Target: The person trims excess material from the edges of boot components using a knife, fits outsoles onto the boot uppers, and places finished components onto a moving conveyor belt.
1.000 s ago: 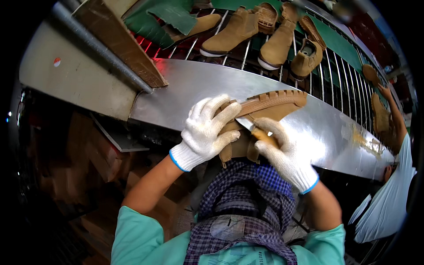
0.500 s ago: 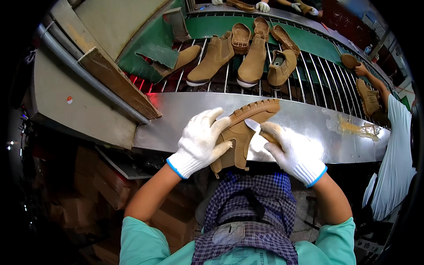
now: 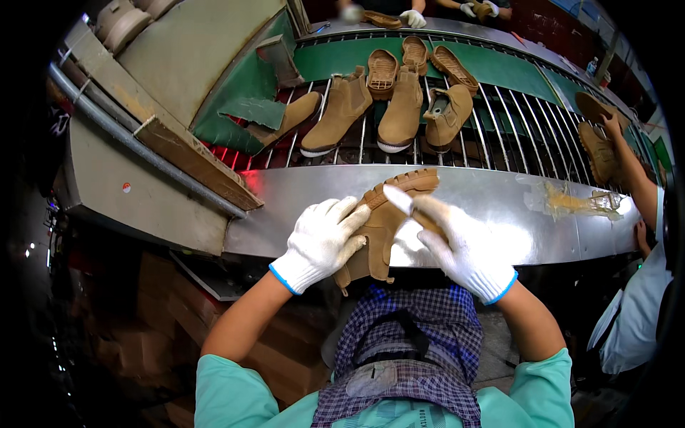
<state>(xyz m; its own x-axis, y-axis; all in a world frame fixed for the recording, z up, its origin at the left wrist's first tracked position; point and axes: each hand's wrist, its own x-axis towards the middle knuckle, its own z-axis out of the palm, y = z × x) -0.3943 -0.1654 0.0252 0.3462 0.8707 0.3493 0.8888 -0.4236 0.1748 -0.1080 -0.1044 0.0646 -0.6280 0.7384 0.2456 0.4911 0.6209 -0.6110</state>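
Note:
A tan ankle boot (image 3: 383, 225) is tilted at the metal ledge, its lugged sole facing up and away from me and its shaft hanging toward my apron. My left hand (image 3: 322, 234), in a white knit glove with a blue cuff, grips it around the heel and shaft. Gloved the same way, my right hand (image 3: 462, 248) pinches a small tool with a white, rounded flat blade (image 3: 397, 199). That blade lies over the boot's side just below the sole edge; whether it touches cannot be made out. My right fingers hide the tool's handle.
Beyond the metal ledge (image 3: 285, 192), several tan boots (image 3: 401, 114) and loose soles (image 3: 382, 70) rest on a bar conveyor (image 3: 492, 135). A wooden board and pipe (image 3: 150, 150) border the left. Co-workers' hands (image 3: 413, 18) show at the far side; another person (image 3: 635, 164) handles footwear at right.
The white blade has shifted left along the boot beside the sole, with my right hand following. My left hand keeps its grip. At right, the other person's arm has moved.

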